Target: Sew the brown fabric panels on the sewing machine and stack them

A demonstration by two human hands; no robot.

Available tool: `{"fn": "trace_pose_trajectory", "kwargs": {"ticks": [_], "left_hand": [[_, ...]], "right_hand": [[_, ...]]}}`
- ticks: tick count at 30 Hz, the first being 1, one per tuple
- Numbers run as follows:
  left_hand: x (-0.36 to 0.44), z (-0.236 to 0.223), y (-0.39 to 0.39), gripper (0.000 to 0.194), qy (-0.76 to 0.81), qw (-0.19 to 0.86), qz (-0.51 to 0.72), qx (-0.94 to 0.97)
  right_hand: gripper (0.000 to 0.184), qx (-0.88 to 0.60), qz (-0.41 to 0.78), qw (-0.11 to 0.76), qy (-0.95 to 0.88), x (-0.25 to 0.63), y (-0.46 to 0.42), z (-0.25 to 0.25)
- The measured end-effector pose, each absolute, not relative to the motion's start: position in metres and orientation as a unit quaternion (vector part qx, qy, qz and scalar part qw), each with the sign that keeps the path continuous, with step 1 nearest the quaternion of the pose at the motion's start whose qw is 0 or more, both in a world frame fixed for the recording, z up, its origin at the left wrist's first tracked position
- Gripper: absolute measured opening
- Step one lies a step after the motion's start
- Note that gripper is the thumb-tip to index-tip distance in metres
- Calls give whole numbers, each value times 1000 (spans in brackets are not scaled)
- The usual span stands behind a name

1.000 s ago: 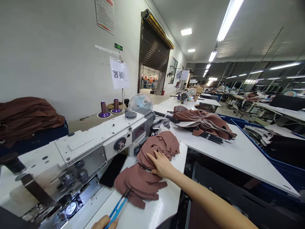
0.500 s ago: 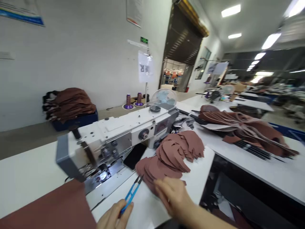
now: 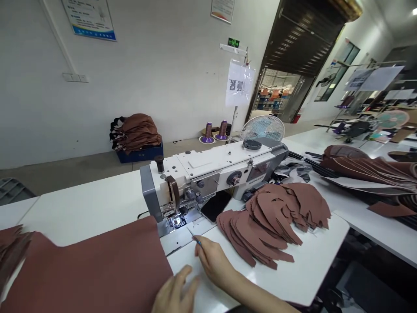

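Toward the near edge of the white table (image 3: 299, 278), my right hand (image 3: 213, 261) is clamped on a slim blue tool (image 3: 199, 241), mostly hidden, gripped low near its tip, probably for control. My left hand (image 3: 176, 293), fingers apart, is just beside the brown panel (image 3: 97, 265); touching, I can't tell. Cut pieces (image 3: 260, 230) fan toward the right edge, perhaps for easy lifting. The panel looks matte, plain, notched along 1 side.
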State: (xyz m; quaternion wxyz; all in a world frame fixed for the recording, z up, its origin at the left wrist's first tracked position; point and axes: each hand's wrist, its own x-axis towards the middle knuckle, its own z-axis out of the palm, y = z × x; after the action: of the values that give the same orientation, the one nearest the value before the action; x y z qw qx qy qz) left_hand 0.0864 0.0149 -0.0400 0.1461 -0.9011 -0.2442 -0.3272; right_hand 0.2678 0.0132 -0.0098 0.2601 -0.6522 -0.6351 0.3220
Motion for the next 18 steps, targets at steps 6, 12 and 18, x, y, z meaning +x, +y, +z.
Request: {"fn": "trace_pose_trajectory", "kwargs": {"ticks": [6, 12, 18], "left_hand": [[49, -51, 78, 42, -474, 66, -124, -869], [39, -60, 80, 56, -501, 15, 9, -865], [-18, -86, 45, 58, -390, 48, -47, -918]], "right_hand": [[28, -724, 103, 80, -677, 276, 66, -17], [23, -736, 56, 70, -671, 258, 104, -27], [20, -729, 65, 81, -677, 257, 110, -37]]}}
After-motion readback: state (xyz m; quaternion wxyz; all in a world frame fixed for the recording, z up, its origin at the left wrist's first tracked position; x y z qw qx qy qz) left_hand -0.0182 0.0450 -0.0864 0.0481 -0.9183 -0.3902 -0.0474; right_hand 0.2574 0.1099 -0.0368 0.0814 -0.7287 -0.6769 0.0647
